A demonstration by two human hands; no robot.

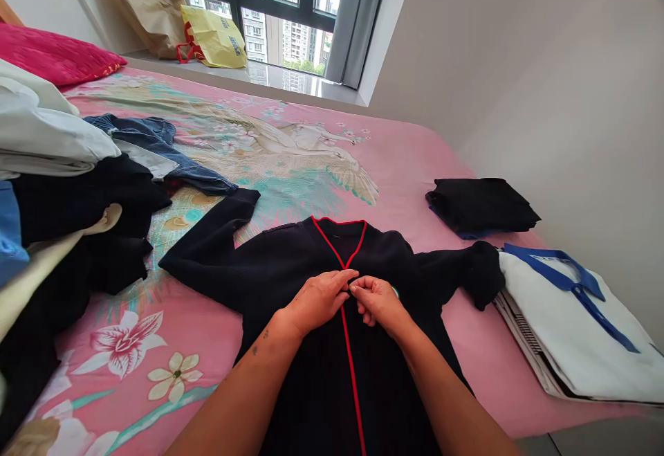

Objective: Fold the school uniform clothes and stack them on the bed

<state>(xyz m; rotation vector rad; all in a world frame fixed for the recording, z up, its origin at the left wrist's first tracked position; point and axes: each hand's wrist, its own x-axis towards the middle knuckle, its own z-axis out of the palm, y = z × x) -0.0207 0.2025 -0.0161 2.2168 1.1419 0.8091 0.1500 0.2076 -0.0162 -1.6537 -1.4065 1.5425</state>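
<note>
A black cardigan [311,366] with red trim along its V-neck and front edge lies spread on the bed, front side up. Both hands meet at its front, just below the point of the neckline. My left hand [319,298] has its fingers together, with thumb and fingertips closed on the front edge. Close beside it, my right hand [381,304] pinches the same edge between thumb and index finger, the other fingers curled. The fingertips hide whatever small part lies between them. The left sleeve in view is bent outward; the right one is bunched at its cuff.
Folded black clothes [482,205] and a stack topped by a white shirt with blue collar [596,324] lie at the right. A loose clothes pile [77,221] and jeans [155,141] are at the left. Paper bags [218,35] stand on the windowsill.
</note>
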